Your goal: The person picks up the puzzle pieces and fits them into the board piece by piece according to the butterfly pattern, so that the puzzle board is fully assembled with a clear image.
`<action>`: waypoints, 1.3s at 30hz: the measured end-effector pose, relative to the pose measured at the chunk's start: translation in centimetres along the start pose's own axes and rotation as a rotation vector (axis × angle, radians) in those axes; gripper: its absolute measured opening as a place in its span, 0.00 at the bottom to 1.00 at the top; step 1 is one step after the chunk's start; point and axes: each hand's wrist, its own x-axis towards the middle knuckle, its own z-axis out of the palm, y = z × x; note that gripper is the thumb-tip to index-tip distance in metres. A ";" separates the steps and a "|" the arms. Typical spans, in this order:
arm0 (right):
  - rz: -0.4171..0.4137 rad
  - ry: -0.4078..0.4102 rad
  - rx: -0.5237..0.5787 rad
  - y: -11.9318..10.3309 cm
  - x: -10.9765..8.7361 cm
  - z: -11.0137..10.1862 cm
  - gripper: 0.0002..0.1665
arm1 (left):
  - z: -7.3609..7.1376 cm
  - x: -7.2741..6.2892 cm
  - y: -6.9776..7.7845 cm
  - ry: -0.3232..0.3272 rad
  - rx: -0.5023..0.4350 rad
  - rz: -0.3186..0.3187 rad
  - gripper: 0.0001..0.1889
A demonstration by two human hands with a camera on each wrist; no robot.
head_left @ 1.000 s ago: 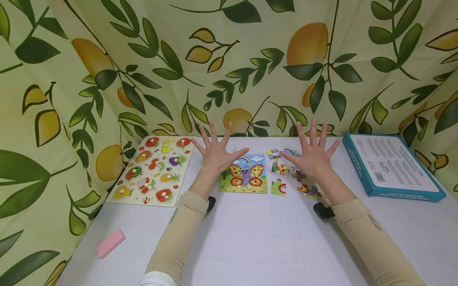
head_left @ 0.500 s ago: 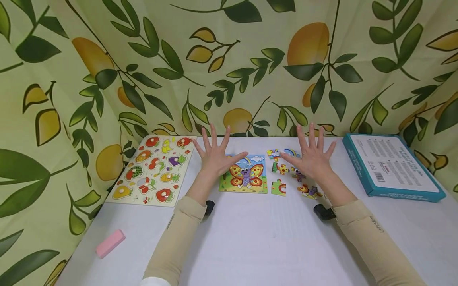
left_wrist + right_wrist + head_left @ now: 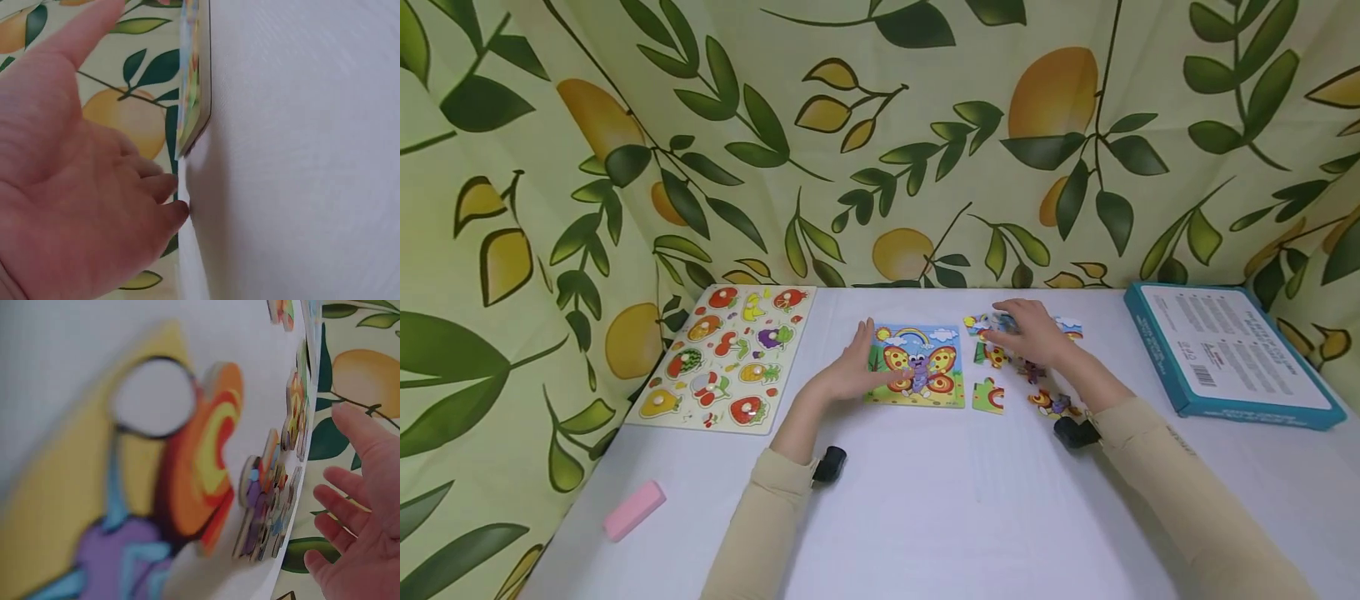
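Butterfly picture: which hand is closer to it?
Left. The left hand is at the left edge of the butterfly picture, partly over it; the right hand is off right, among loose pieces.

The left hand hides some of the puzzle; right of that, the right hand partly covers pieces and I can't read the box's tiny print.

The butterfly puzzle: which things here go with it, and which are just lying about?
Probably part of the job:
butterfly picture, by the left hand
loose puzzle pieces, some beneath the right hand

Probably just lying about:
fruit board
pink block
blue-edged box (I can't tell whether the puzzle came in it)
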 end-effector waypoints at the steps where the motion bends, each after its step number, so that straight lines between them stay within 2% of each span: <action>1: -0.001 -0.009 0.003 0.0 0.4 0.0 0.39 | 0.0 -0.1 -0.3 -0.014 -0.006 0.005 0.61; 6: 0.018 -0.051 -0.009 -0.1 1.8 0.1 0.38 | 0.2 -0.3 -1.1 -0.057 -0.008 0.025 0.62; 12: 0.058 -0.079 -0.014 -0.1 2.3 0.2 0.34 | 0.5 -0.1 -1.6 -0.085 0.061 0.067 0.62; 17: 0.079 -0.090 0.009 0.3 2.6 0.4 0.35 | 0.7 0.1 -1.7 -0.084 0.127 0.108 0.61; 22: 0.093 -0.096 0.019 0.6 3.1 0.5 0.35 | 0.9 0.1 -1.6 -0.076 0.144 0.093 0.61; 32: 0.109 -0.045 0.083 0.0 2.9 0.5 0.34 | 1.0 0.1 -1.7 -0.064 0.169 0.087 0.59; 39: 0.114 0.043 0.197 -0.7 2.9 0.8 0.20 | 1.0 0.1 -1.8 -0.059 0.158 0.083 0.59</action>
